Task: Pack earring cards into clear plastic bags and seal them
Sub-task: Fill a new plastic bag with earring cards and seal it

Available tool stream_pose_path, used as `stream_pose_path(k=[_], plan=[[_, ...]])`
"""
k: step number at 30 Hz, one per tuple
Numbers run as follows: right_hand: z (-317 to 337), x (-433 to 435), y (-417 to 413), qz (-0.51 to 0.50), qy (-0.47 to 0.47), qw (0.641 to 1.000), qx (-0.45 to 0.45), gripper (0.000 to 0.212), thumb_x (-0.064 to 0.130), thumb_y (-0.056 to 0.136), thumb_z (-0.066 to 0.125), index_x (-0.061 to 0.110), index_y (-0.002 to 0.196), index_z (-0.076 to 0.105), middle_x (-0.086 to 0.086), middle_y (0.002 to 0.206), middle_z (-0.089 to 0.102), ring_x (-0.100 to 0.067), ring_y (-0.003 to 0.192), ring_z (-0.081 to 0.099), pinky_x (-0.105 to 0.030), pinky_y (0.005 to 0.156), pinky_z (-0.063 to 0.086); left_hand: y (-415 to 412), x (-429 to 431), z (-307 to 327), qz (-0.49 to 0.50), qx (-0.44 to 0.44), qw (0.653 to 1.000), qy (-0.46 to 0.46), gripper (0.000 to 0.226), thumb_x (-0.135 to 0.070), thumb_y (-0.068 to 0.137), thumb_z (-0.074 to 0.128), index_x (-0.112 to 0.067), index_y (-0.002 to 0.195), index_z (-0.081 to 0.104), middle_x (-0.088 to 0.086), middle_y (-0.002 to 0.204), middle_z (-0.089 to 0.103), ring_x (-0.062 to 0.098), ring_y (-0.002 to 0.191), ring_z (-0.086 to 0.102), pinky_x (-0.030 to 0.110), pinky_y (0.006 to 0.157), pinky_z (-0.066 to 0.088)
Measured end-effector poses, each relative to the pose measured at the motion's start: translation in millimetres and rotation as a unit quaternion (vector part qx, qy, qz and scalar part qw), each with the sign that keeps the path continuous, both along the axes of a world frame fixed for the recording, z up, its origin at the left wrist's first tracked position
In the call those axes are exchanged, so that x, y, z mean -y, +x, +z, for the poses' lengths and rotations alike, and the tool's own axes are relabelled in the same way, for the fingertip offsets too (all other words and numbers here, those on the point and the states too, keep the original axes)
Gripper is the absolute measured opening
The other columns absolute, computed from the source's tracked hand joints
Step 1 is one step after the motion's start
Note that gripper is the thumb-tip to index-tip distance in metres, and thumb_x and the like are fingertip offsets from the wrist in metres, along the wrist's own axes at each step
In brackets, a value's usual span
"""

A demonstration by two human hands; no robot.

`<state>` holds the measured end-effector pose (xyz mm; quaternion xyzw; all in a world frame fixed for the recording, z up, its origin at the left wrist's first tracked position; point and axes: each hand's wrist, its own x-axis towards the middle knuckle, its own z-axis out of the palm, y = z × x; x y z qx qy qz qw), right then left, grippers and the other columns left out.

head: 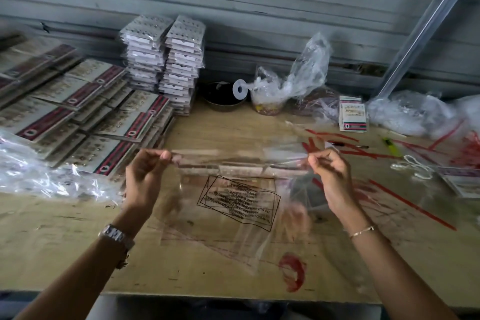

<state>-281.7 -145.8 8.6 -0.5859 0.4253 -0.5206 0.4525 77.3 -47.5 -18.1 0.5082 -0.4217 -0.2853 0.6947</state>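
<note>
A clear plastic bag (233, 205) with a black printed warning box hangs above the wooden table (181, 262), held by its top edge. My left hand (145, 176) pinches the bag's top left corner. At the top right corner, my right hand (330, 176) pinches the same edge. The bag looks stretched flat between the two hands and blurred; I cannot tell whether a card is inside. Rows of earring cards (85, 117) with dark red bands lie on the left of the table.
Two tall stacks of bagged white cards (166, 60) stand at the back. Crumpled plastic (39, 171) lies at the left edge. A dark bowl (223, 97), a tape roll (240, 89), loose bags (293, 78) and red peel strips (389, 153) fill the back right.
</note>
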Motion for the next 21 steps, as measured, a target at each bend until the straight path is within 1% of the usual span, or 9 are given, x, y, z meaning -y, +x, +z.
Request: stream_pose_path(k=[2, 5, 7, 9, 12, 14, 15, 18, 21], plan=[[-13.6, -9.8, -3.3, -0.019, 0.022, 0.999, -0.020, 0.012, 0.012, 0.087, 0.067, 0.021, 0.080, 0.065, -0.002, 0.078, 0.074, -0.010, 0.071, 0.069, -0.015, 0.062, 0.049, -1.7, -10.1, -13.3, 0.003, 0.016, 1.000, 0.013, 0.001, -0.013, 0.091, 0.061, -0.012, 0.091, 0.062, -0.003, 0.083, 0.073, 0.006, 0.077, 0.068, 0.017, 0.071, 0.055], [-23.4, -21.3, -0.9, -0.033, 0.037, 0.999, 0.004, 0.011, 0.003, 0.089, 0.062, 0.010, 0.082, 0.063, -0.009, 0.076, 0.074, -0.008, 0.064, 0.067, -0.011, 0.057, 0.047, -5.2, -17.4, -22.3, 0.018, 0.052, 0.998, 0.028, 0.010, -0.009, 0.092, 0.060, -0.017, 0.086, 0.061, -0.004, 0.077, 0.069, 0.007, 0.072, 0.064, 0.017, 0.067, 0.053], [-26.0, -27.8, 5.0, -0.046, 0.033, 0.998, 0.035, 0.009, -0.003, 0.090, 0.058, 0.003, 0.084, 0.061, -0.009, 0.073, 0.074, -0.011, 0.064, 0.068, -0.012, 0.059, 0.050, -8.9, -18.2, -23.0, 0.019, 0.052, 0.998, 0.027, 0.011, -0.003, 0.093, 0.057, -0.011, 0.086, 0.057, -0.003, 0.073, 0.066, 0.010, 0.069, 0.061, 0.018, 0.065, 0.052], [-26.9, -32.5, 11.0, -0.072, 0.016, 0.996, 0.047, 0.009, -0.006, 0.091, 0.056, 0.000, 0.085, 0.060, -0.007, 0.071, 0.073, -0.014, 0.065, 0.070, -0.016, 0.061, 0.052, -12.7, -18.0, -21.9, 0.023, 0.052, 0.998, 0.029, 0.007, -0.002, 0.095, 0.054, -0.005, 0.089, 0.053, -0.004, 0.072, 0.063, 0.011, 0.068, 0.058, 0.020, 0.064, 0.051], [-26.9, -35.8, 19.1, -0.108, -0.029, 0.993, 0.035, 0.007, -0.005, 0.093, 0.055, 0.000, 0.089, 0.058, -0.001, 0.075, 0.071, -0.012, 0.067, 0.067, -0.017, 0.064, 0.053, -16.1, -17.9, -16.9, 0.062, 0.127, 0.990, 0.031, 0.008, -0.013, 0.099, 0.049, -0.010, 0.092, 0.048, -0.008, 0.075, 0.058, 0.015, 0.069, 0.054, 0.030, 0.065, 0.047], [-25.4, -35.2, 24.0, -0.137, -0.061, 0.989, 0.010, 0.008, 0.000, 0.094, 0.055, 0.006, 0.091, 0.058, 0.009, 0.076, 0.068, -0.001, 0.067, 0.063, -0.012, 0.063, 0.049, -20.2, -16.7, -9.9, 0.082, 0.159, 0.984, 0.015, 0.010, -0.016, 0.101, 0.044, -0.011, 0.093, 0.045, -0.010, 0.075, 0.055, 0.011, 0.068, 0.051, 0.031, 0.063, 0.045], [-24.2, -34.4, 26.2, -0.151, -0.072, 0.986, -0.002, 0.010, 0.003, 0.095, 0.055, 0.010, 0.090, 0.058, 0.010, 0.076, 0.066, 0.000, 0.068, 0.061, -0.011, 0.064, 0.048, -22.4, -14.9, -6.2, 0.087, 0.158, 0.984, 0.009, 0.010, -0.016, 0.102, 0.042, -0.010, 0.094, 0.044, -0.010, 0.075, 0.055, 0.008, 0.067, 0.051, 0.031, 0.061, 0.045], [-19.5, -28.2, 31.6, -0.180, -0.096, 0.979, -0.012, 0.008, 0.007, 0.097, 0.054, 0.009, 0.090, 0.058, 0.002, 0.079, 0.060, -0.003, 0.071, 0.056, -0.016, 0.068, 0.048, -27.2, -7.5, 4.3, 0.109, 0.139, 0.984, 0.008, 0.014, -0.018, 0.103, 0.042, -0.010, 0.092, 0.042, -0.007, 0.073, 0.053, 0.013, 0.065, 0.049, 0.039, 0.060, 0.045], [-18.9, -23.3, 34.9, -0.212, -0.110, 0.971, -0.018, 0.008, 0.006, 0.097, 0.053, 0.006, 0.090, 0.057, -0.008, 0.079, 0.058, -0.014, 0.071, 0.055, -0.032, 0.069, 0.050, -31.7, -3.1, 10.0, 0.120, 0.094, 0.988, 0.017, 0.020, -0.013, 0.102, 0.043, -0.020, 0.084, 0.046, -0.006, 0.071, 0.053, 0.016, 0.065, 0.048, 0.044, 0.062, 0.045]])
